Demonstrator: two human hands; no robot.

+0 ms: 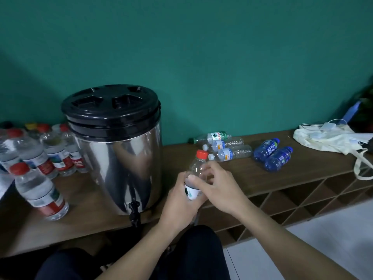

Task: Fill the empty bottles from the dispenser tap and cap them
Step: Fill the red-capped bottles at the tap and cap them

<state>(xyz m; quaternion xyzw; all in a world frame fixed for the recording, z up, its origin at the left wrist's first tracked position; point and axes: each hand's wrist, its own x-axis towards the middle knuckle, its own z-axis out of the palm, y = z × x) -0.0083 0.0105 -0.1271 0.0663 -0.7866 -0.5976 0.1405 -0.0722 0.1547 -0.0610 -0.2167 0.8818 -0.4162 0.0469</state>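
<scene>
A clear plastic bottle (195, 168) with a red cap (202, 154) stands upright in front of me, to the right of the steel dispenser (119, 152). My left hand (179, 201) is wrapped around its lower labelled part. My right hand (219, 184) rests against the bottle's right side, fingers loosely curled on it below the cap. The dispenser's black tap (134, 212) hangs at its base over the table edge, left of the bottle.
Several capped, filled bottles (40, 190) stand left of the dispenser. Empty clear bottles (228, 147) and two blue bottles (272, 154) lie on the wooden table (262, 178) at right. A cream cloth bag (331, 140) lies far right. Lattice shelving sits under the table.
</scene>
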